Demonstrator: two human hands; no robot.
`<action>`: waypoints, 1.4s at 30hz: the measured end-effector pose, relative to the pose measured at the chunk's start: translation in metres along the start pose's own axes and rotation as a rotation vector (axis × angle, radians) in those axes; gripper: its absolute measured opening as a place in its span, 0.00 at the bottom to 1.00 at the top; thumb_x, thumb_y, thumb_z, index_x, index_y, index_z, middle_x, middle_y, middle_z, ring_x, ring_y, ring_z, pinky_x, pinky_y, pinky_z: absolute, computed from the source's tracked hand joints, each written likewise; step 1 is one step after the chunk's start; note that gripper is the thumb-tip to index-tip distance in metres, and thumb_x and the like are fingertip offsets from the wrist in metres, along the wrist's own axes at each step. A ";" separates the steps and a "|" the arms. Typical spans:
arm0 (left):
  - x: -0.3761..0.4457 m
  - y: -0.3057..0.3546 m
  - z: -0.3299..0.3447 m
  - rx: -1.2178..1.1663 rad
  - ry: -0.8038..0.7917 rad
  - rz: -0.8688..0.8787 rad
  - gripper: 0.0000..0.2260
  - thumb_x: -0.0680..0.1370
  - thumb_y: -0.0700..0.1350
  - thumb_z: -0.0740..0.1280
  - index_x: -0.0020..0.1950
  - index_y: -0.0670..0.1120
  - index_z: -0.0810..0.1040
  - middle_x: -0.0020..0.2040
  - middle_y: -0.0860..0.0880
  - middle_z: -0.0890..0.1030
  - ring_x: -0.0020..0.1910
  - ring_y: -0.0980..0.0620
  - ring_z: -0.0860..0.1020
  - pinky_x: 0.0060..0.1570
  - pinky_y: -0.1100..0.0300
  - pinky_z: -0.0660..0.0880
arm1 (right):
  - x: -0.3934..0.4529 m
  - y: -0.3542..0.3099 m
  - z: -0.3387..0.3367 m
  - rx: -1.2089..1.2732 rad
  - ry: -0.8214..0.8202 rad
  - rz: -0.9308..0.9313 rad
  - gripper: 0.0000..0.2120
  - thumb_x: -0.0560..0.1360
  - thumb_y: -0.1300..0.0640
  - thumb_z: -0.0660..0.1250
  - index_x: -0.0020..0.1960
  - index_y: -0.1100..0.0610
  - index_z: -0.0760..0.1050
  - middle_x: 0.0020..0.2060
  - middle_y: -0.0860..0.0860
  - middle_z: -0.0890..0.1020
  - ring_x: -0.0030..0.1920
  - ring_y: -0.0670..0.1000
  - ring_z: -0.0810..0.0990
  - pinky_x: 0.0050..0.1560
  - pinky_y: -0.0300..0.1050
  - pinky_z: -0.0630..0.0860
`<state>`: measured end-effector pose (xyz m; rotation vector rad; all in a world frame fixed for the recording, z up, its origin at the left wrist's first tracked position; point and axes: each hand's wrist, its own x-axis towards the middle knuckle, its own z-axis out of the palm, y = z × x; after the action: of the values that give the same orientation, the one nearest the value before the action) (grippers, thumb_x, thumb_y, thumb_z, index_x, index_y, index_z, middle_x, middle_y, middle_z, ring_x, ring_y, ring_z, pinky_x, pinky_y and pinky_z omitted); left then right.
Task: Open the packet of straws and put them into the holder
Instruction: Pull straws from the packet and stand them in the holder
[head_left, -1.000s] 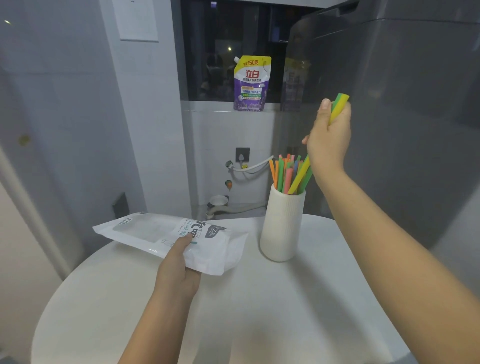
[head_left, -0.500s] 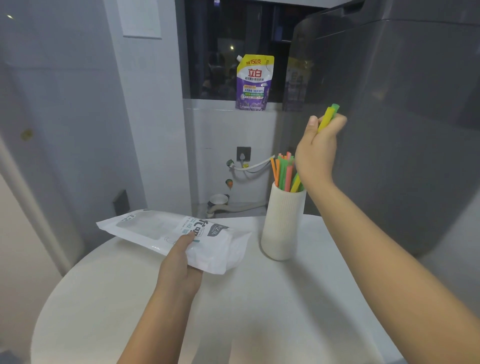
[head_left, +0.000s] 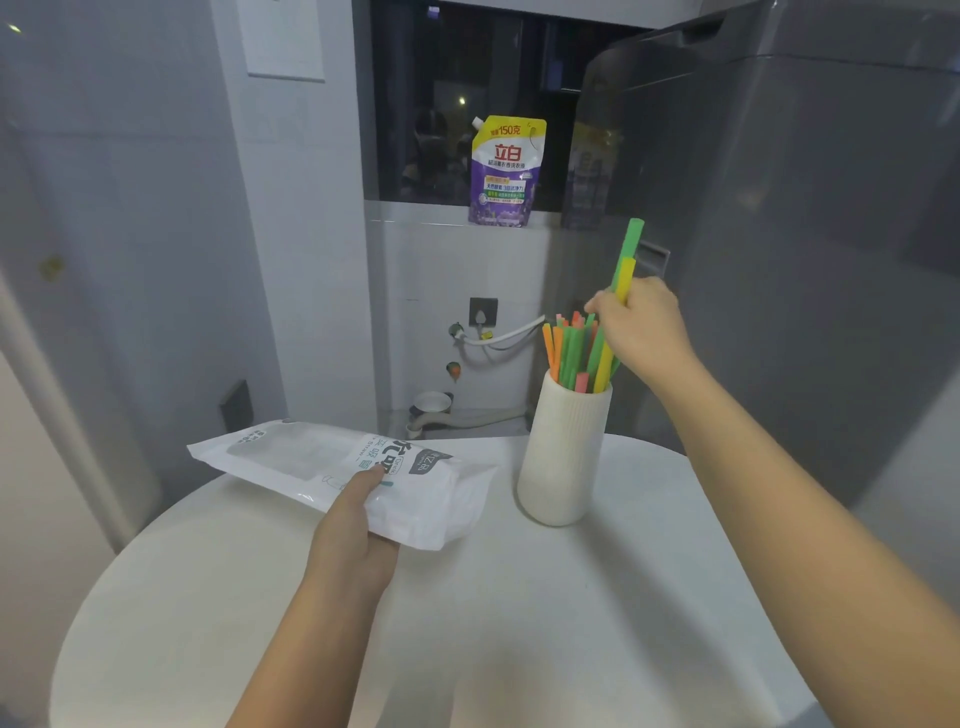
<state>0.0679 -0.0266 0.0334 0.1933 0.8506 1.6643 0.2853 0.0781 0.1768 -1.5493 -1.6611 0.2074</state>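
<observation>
The straws (head_left: 571, 351) stand mostly in the ribbed white holder (head_left: 563, 447), which sits on the round white worktop (head_left: 519, 623). The right hand (head_left: 641, 327) is closed around a green and a yellow straw (head_left: 626, 265), their lower ends already inside the holder rim. The left hand (head_left: 358, 525) pinches the white packet (head_left: 337, 473), lifted just beside the holder. The packet looks flat and nearly empty; its contents cannot be confirmed. Judged status: transfer almost complete, releasing the last straws remains.
</observation>
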 end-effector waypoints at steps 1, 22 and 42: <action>0.000 0.000 0.001 0.000 0.000 -0.002 0.06 0.78 0.35 0.63 0.50 0.43 0.78 0.48 0.46 0.82 0.46 0.49 0.81 0.50 0.52 0.77 | 0.000 0.000 -0.002 0.035 -0.023 0.006 0.14 0.77 0.57 0.57 0.48 0.61 0.80 0.55 0.60 0.77 0.51 0.56 0.74 0.47 0.46 0.69; 0.003 0.000 0.000 0.019 -0.027 0.002 0.07 0.77 0.35 0.64 0.52 0.43 0.78 0.48 0.46 0.82 0.46 0.48 0.81 0.53 0.50 0.76 | 0.003 -0.003 -0.015 -0.137 0.008 -0.088 0.18 0.78 0.46 0.60 0.32 0.51 0.62 0.30 0.48 0.70 0.30 0.44 0.70 0.28 0.38 0.62; 0.002 0.001 0.001 0.029 -0.034 -0.006 0.08 0.78 0.36 0.63 0.56 0.43 0.76 0.50 0.46 0.81 0.47 0.48 0.80 0.52 0.51 0.76 | 0.001 0.004 -0.006 0.103 0.190 -0.134 0.18 0.78 0.46 0.59 0.32 0.50 0.63 0.28 0.47 0.70 0.29 0.44 0.72 0.29 0.35 0.64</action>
<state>0.0669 -0.0250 0.0342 0.2382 0.8493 1.6397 0.2923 0.0776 0.1784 -1.3335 -1.5723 0.0710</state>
